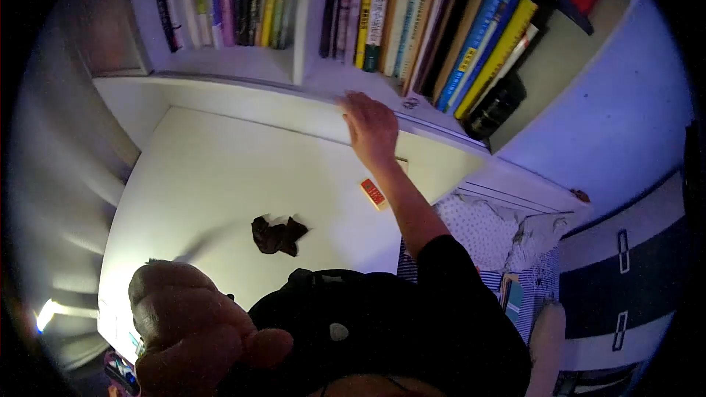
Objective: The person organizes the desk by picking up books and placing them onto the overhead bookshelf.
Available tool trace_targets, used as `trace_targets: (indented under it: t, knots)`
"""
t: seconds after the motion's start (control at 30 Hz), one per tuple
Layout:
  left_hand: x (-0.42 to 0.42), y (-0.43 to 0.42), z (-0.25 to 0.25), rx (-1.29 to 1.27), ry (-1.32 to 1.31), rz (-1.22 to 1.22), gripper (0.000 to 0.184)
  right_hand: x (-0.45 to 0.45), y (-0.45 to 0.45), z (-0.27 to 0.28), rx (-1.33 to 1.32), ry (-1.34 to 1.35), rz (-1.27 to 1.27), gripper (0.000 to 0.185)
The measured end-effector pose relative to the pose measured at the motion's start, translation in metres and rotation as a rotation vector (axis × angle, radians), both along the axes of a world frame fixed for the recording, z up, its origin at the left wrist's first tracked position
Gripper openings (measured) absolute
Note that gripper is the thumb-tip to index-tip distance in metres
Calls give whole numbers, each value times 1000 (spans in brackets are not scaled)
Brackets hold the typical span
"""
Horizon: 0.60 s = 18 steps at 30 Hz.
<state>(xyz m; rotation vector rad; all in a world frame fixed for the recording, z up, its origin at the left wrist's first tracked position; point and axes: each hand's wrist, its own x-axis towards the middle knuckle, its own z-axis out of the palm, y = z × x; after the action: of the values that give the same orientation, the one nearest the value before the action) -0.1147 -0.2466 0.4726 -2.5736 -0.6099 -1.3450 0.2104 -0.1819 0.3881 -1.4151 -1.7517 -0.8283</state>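
My right hand reaches up to the front edge of the bookshelf, its fingers near the shelf board below the upright books. Whether those fingers hold anything is not clear. Close to the camera at the lower left, my left hand is large in view with its fingers curled; what it holds, if anything, is hidden. A dark crumpled cloth lies on the white desk. Below my right hand, beside the forearm, rests a small device with a red keypad.
More books stand in the left compartment. A dark cylindrical object is at the shelf's right end. A bright lamp shines at the far left, near a grey curtain. Dotted bedding and dark-and-white drawers are on the right.
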Motion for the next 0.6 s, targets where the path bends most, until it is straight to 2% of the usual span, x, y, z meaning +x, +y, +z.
trace_targets:
  t: [0.2,0.4,0.5,0.53,0.6]
  knots:
    - [31,-9,6,1,25,-31,16,10,3,-10,165,-46,51,27]
    - [55,-14,8,-25,69,-51,18,14,-4,-14,144,-62,-40,34]
    - [63,-21,15,-44,118,-59,19,12,-24,-1,-29,51,128,40]
    - [63,-24,18,-59,145,-53,19,15,-38,12,-25,60,112,40]
    - [63,-28,21,-114,166,-32,20,33,-73,41,180,38,-38,35]
